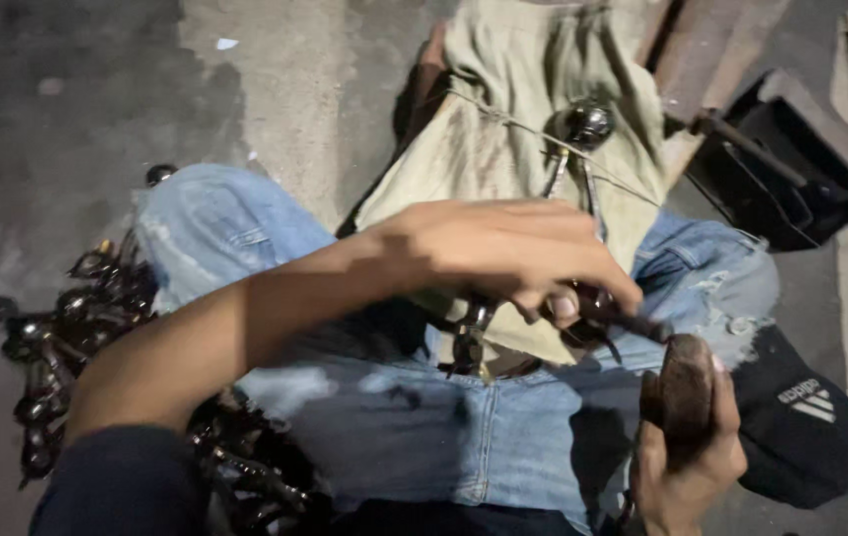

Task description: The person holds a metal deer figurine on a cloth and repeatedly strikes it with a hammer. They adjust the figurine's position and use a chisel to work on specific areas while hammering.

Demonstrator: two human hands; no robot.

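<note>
Left hand (503,248) pinching dark metal part (598,308) over lap, above olive cloth (503,139). Right hand (687,467) closed around brown wooden handle (682,392), just beside part. Advisable: firm pinch, fingers clear, short controlled strokes.

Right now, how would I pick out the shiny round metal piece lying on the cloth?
Start at the olive cloth draped over the person's lap, beyond the left hand. The shiny round metal piece lies near its top right. It is alone there, unlike the dark parts heap on the floor.
</note>
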